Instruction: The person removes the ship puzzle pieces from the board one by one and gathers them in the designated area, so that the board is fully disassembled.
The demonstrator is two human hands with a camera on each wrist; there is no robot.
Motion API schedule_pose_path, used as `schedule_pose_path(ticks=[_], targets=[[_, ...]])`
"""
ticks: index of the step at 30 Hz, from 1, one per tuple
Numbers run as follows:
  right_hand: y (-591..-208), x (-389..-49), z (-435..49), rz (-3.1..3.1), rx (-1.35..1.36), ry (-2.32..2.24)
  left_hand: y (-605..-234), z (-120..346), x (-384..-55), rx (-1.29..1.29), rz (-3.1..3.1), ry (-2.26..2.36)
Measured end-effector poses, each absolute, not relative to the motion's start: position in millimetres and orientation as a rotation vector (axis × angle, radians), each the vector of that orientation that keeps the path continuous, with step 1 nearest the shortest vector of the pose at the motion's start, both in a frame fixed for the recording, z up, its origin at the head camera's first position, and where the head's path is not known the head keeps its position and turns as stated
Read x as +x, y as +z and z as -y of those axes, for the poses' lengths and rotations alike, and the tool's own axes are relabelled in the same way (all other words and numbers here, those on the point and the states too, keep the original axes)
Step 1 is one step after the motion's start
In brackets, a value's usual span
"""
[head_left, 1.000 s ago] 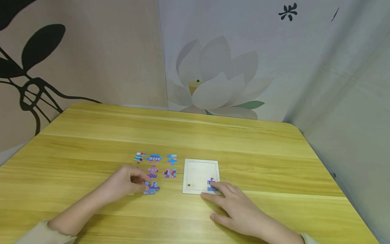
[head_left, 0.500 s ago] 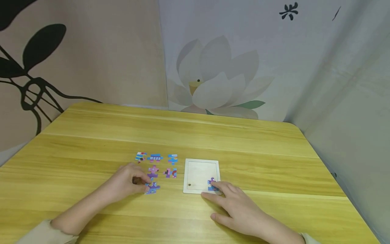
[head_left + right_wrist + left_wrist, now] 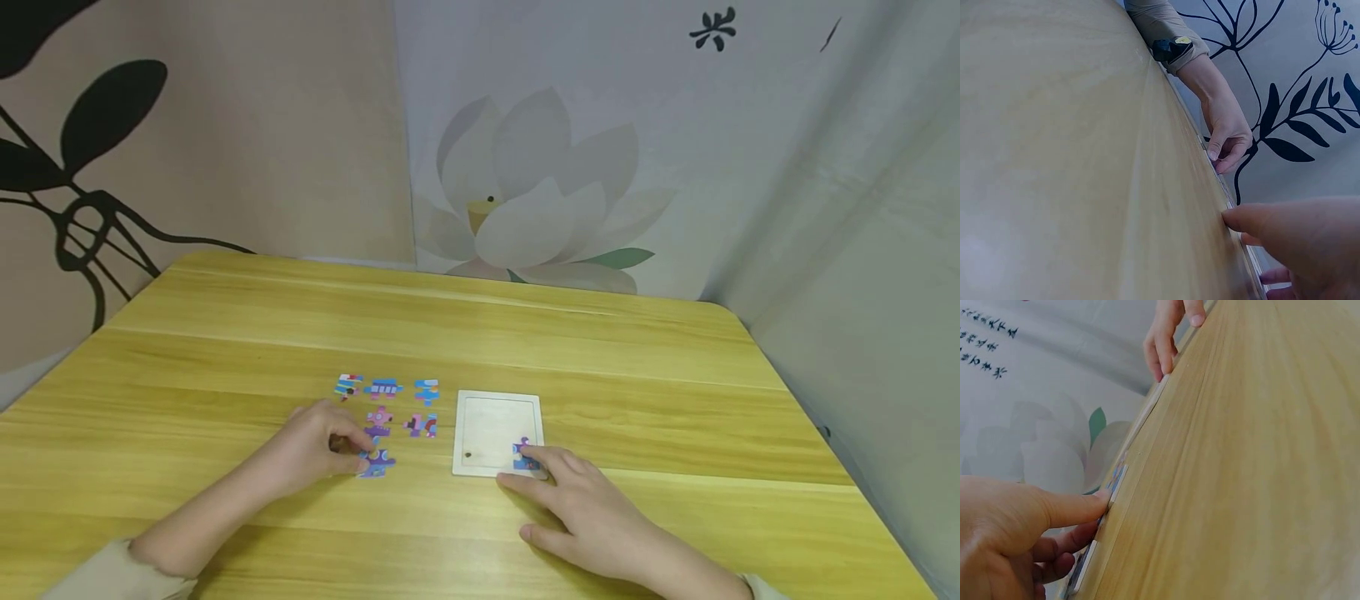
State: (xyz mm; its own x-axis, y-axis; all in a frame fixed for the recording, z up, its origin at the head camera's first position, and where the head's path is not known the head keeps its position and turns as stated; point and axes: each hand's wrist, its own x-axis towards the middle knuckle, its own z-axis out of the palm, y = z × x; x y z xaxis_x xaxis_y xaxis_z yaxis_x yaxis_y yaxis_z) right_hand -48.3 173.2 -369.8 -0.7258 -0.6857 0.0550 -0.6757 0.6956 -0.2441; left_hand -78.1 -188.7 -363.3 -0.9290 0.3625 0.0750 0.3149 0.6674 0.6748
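My left hand (image 3: pixel 318 442) pinches a purple and blue jigsaw piece (image 3: pixel 378 464) at its left edge, thumb and fingertips curled to it. In the left wrist view that hand's thumb (image 3: pixel 1075 508) lies right at the piece's edge, low over the table. My right hand (image 3: pixel 581 508) rests with loosely extended fingers at the lower right corner of a pale wooden puzzle tray (image 3: pixel 459 433). Its fingertips touch another purple and blue piece (image 3: pixel 519 457) inside that corner, partly hiding it. The right thumb is held apart from the tray, near the tabletop.
Several colourful jigsaw pieces lie in loose rows left of the tray, among them a striped piece (image 3: pixel 347 386), a blue piece (image 3: pixel 427 392) and a pink piece (image 3: pixel 379 419). The wooden table (image 3: pixel 600 358) ends at a printed fabric backdrop (image 3: pixel 315 125).
The left hand has turned the piece in its fingertips slightly and drawn it a little closer below the pink piece. The right hand stays on the tray's corner.
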Motion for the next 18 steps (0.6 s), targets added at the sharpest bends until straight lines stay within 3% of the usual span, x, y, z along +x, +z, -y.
schedule_pose_path(ticks=[18], targets=[[-371.1, -48.4, -174.2, -2.859, -1.113, -0.404, -363.0, 190.0, -80.6, 0.621, -2.788, 1.146]])
